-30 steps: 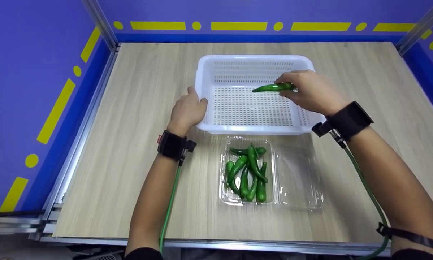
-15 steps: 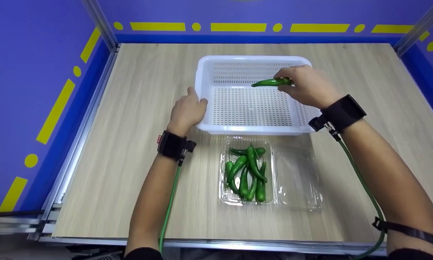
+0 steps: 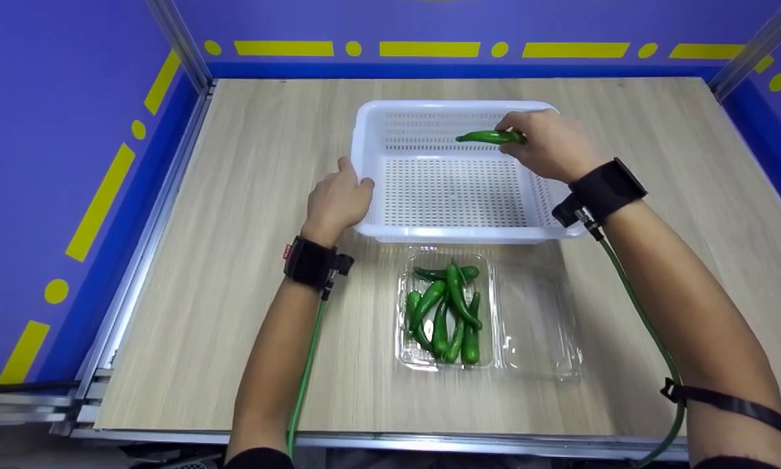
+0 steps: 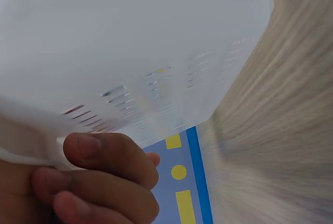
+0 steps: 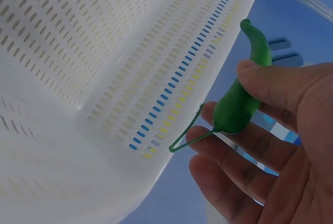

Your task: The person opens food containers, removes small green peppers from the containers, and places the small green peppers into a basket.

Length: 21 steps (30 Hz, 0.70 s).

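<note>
A green chili pepper [image 3: 491, 137] is pinched between the thumb and fingers of my right hand [image 3: 546, 144], held above the right back part of a white slotted basket [image 3: 455, 232]. In the right wrist view the pepper [image 5: 242, 101] shows a thin bent stem, beside the basket's wall [image 5: 171, 94]. My left hand [image 3: 339, 200] grips the basket's left rim; in the left wrist view its fingers [image 4: 112, 153] curl under the edge. In front of the basket, several green chili peppers [image 3: 455, 296] lie in a clear plastic box [image 3: 401, 339].
The clear lid [image 3: 537, 326] of the box lies folded out to its right on the wooden table [image 3: 208, 293]. Blue panels [image 3: 429, 19] with yellow marks stand behind and at the sides. Green cables [image 3: 638, 293] run along both forearms from the black wrist straps [image 3: 608, 191].
My right hand has moved away from me and slightly left with the chili pepper, toward the basket's back wall. My left hand and the basket have stayed where they were.
</note>
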Motion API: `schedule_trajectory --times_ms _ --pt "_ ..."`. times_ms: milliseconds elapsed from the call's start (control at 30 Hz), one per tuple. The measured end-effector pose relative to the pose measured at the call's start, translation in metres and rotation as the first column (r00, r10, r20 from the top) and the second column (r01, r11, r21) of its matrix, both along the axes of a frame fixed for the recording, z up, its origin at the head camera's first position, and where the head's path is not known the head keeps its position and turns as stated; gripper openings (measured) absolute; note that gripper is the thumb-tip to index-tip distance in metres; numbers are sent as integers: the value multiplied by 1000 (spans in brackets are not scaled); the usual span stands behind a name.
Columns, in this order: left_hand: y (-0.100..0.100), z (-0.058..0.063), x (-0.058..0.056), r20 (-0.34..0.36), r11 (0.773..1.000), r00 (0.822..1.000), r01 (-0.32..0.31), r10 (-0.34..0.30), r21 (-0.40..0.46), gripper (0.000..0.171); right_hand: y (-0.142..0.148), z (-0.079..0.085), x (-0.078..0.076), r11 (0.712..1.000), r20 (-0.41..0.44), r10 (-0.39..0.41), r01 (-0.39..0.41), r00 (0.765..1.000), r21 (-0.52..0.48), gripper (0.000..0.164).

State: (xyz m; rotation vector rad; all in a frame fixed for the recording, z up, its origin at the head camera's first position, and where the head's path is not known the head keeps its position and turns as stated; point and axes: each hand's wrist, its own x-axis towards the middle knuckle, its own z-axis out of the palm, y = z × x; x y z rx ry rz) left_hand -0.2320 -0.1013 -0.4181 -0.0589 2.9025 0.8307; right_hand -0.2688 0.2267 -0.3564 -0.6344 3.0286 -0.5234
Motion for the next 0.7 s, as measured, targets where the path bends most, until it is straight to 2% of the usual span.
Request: schedule_trajectory --times_ms 367,700 --pt "-2 4 -3 19 1000 1000 -4 4 -8 57 1 -8 -18 999 27 -18 17 999 39 29" --pt "0 1 0 14 1000 1000 -4 4 -2 58 0 -17 -25 995 68 -12 6 998 96 31"
